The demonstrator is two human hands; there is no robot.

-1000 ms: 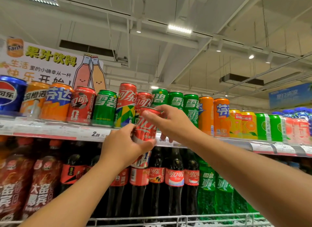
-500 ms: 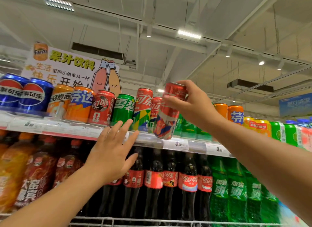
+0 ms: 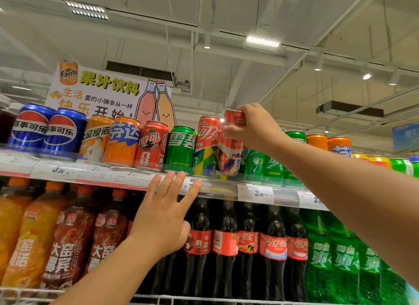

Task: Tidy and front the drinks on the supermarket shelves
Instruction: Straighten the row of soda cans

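Head view: right hand (image 3: 254, 129) grips the top of a red cola can (image 3: 230, 152), fingers curled round its upper rim and side. The can stands at the front of the top shelf (image 3: 215, 188), long axis near upright with the top leaning slightly right, lid up, its red, white and blue print facing out. It sits just beside a second tall red cola can (image 3: 206, 146) with a green, yellow and blue pattern on its lower half; the two look to be touching, though the contact line is hard to read. On the other side stand green cans (image 3: 260, 166), partly hidden behind the right forearm.

Left hand (image 3: 164, 218) is open, fingers straight and spread, fingertips (image 3: 197, 182) lying against the price strip on the shelf's front edge, holding nothing.

Counted along the top shelf left of the gripped can: two blue Pepsi cans (image 3: 46, 130), two orange cans (image 3: 111, 141), one short red cola can with a football print (image 3: 152, 146), one green Sprite can (image 3: 180, 149), then the tall patterned cola can. All stand upright, labels forward. Right of the arm more green, orange and yellow cans run on, too hidden to count.

On the shelf below stand orange and brown drink bottles, five dark cola bottles (image 3: 249, 243) with red labels in view, and green Sprite bottles (image 3: 340, 257). A Fanta sign (image 3: 99, 91) rises behind the cans.
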